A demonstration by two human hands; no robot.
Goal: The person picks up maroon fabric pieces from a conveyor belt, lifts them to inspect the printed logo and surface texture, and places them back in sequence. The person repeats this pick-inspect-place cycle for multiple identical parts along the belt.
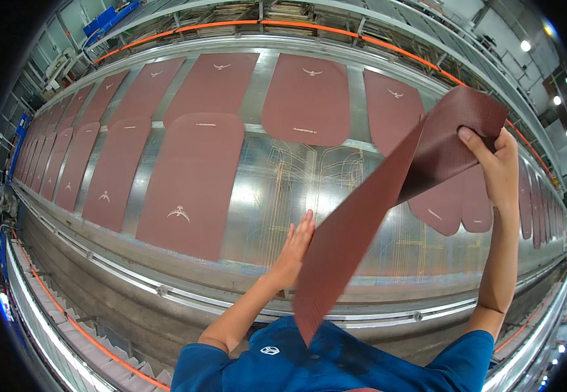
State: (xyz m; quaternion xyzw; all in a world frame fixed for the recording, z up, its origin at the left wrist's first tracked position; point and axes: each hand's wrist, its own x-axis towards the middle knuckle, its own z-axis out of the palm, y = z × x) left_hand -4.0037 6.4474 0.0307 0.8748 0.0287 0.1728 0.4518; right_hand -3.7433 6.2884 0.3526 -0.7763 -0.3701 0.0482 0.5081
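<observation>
My right hand (491,157) grips the end of a maroon fabric panel (362,220), raised above the metal table (264,181). The panel bends over near my right hand and hangs in a long strip down towards my blue shirt. My left hand (295,247), fingers extended, is beside the hanging panel's left edge; whether it touches the panel or the table I cannot tell. Left of it lies a flat maroon panel (190,181) with a pale printed emblem. Beyond, another printed panel (307,98) lies flat, its rounded end towards me.
Two rows of similar panels (117,171) run along the table to the left, and more panels (536,210) lie at the far right. Metal rails (166,291) edge the near side. Behind the table stands a rack with an orange strip (308,27). Yellowish lines mark the tabletop.
</observation>
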